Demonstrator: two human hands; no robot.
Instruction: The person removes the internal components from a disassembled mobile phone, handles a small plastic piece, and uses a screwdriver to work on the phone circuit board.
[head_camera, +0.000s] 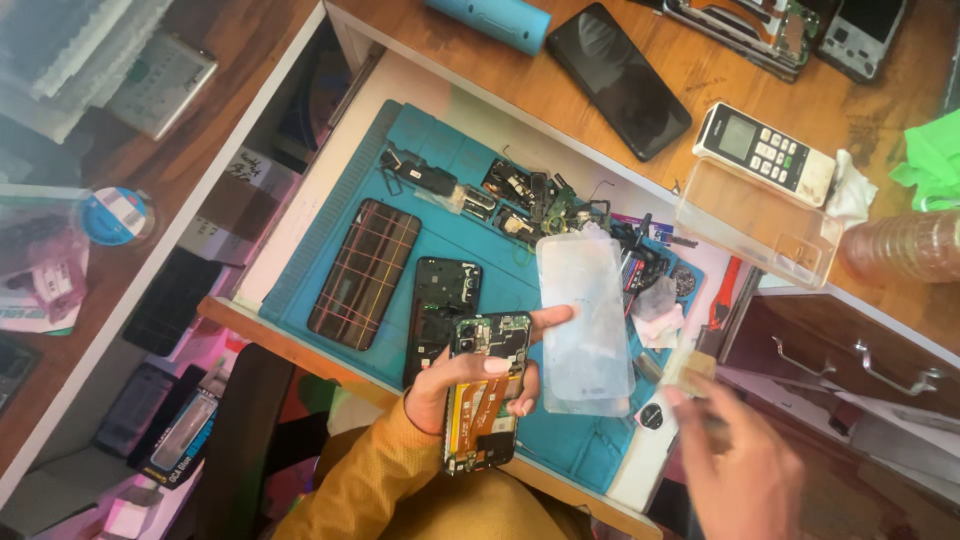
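Left hand (470, 385): fingers gripping opened phone (485, 390) and clear case (585, 320) over blue mat (450, 230). Right hand (735, 465): blurred, near right, finger state unclear.

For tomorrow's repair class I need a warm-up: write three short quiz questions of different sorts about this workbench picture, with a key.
1. True or false: the left hand holds both an opened phone with its boards showing and a clear phone cover.
2. Multiple choice: the blue work mat lies on A) the floor, B) a pulled-out white shelf, C) a chair.
3. Fill in: the blurred right hand holds a small ____.

Key
1. True: both sit in that one hand above the mat.
2. B.
3. Brush, as far as the blur lets one tell; its pale bristles point toward the clear cover.
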